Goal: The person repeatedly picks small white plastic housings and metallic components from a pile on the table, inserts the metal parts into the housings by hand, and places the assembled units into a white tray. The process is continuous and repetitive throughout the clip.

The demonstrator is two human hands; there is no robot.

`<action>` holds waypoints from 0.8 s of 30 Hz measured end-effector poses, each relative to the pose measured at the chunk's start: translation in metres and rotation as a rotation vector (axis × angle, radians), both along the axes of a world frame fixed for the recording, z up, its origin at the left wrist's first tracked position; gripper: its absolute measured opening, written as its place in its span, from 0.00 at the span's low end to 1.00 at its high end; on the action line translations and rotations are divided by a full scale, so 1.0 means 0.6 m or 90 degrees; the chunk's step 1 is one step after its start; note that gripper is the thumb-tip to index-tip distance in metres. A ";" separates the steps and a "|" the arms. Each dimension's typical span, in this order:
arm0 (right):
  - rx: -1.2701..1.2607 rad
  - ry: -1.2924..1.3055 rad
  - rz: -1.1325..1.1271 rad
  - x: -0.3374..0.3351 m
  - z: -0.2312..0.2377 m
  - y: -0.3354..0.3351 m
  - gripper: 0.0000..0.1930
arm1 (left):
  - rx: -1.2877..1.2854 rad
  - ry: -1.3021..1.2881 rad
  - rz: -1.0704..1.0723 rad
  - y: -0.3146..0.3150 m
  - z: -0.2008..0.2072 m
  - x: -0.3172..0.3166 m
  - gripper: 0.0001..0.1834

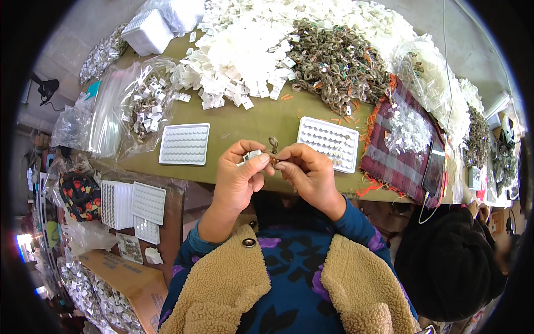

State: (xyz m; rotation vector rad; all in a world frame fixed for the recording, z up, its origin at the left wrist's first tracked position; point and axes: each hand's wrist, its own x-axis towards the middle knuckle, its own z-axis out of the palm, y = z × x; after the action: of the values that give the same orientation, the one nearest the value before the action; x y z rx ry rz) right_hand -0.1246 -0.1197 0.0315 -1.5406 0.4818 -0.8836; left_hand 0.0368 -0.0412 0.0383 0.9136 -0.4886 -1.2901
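My left hand (231,175) is closed, pinching a small white plastic piece (252,156) between thumb and fingers. A short twisted grey-brown cord (273,143) stands up between my two hands. Thumb and forefinger of my right hand (311,170) are pressed together on its lower part, where the fingertips of both hands meet. What lies between those fingertips is mostly hidden. Both hands are above the front edge of the green table (245,125). Left of them lies a white moulded tray (184,159); right of them is a similar tray (305,133) with small pieces in it.
White pieces (239,55) and coiled cords (334,67) are heaped at the back. A plaid cloth (384,158) carries clear pieces (409,131) and a phone (434,172). Plastic bags (114,111) lie left, above stacked trays (115,205) and a cardboard box (130,281). Someone in black (445,261) sits right.
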 end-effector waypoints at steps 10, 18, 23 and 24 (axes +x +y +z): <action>0.013 0.037 -0.071 -0.005 0.000 0.010 0.05 | 0.016 0.088 0.009 0.009 -0.004 -0.004 0.09; -0.342 0.093 -0.074 -0.004 0.007 -0.002 0.09 | -0.010 0.024 0.039 0.015 -0.001 -0.013 0.09; -0.373 0.159 0.052 -0.024 0.009 -0.010 0.09 | 0.031 0.057 0.076 0.008 -0.001 -0.001 0.09; -0.332 0.148 0.072 -0.027 0.009 -0.009 0.08 | 0.033 0.069 0.084 0.005 -0.001 0.004 0.09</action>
State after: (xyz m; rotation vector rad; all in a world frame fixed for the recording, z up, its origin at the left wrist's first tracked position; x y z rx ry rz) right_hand -0.1409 -0.1249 0.0368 -2.1414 0.3364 -0.7799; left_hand 0.0394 -0.0382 0.0374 0.8982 -0.3059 -1.2294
